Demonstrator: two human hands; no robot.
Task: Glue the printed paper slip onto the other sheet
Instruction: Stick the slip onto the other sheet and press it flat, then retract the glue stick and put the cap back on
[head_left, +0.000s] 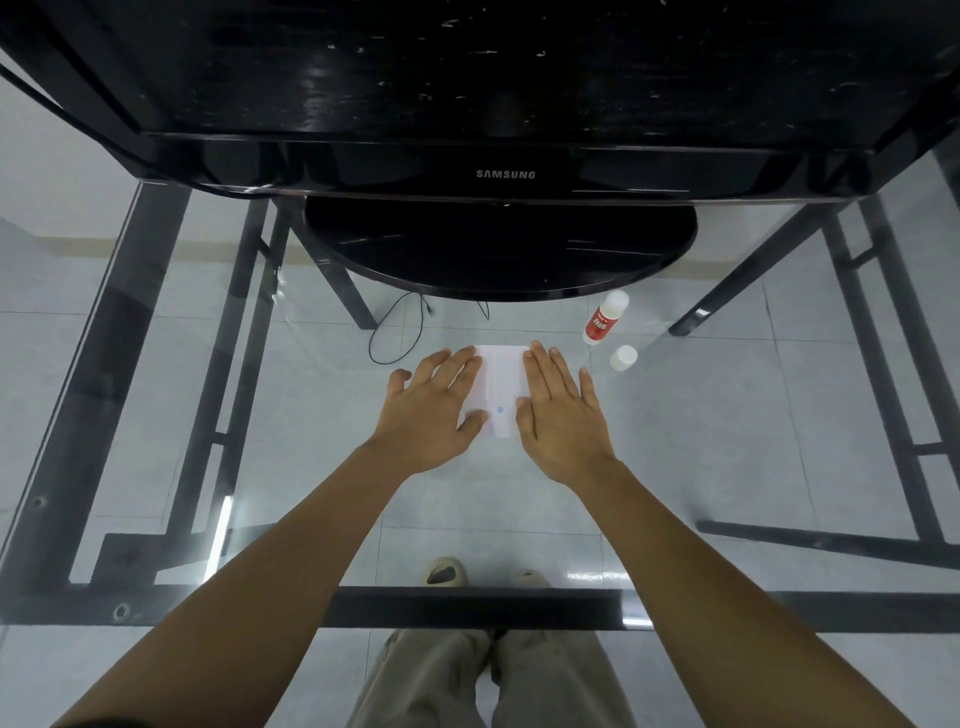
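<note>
I see both palms flat and fingers spread on the paper slip (497, 389), left hand (434, 410) and right hand (561, 415) pressing its sides, probably bonding it (the under-sheet isn't distinguishable). The uncapped glue stick (602, 319) and cap (623, 357) lie just right.

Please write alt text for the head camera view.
Both hands, left hand and right hand, press flat on white paper on a glass table. A glue stick lies beside its cap.
</note>
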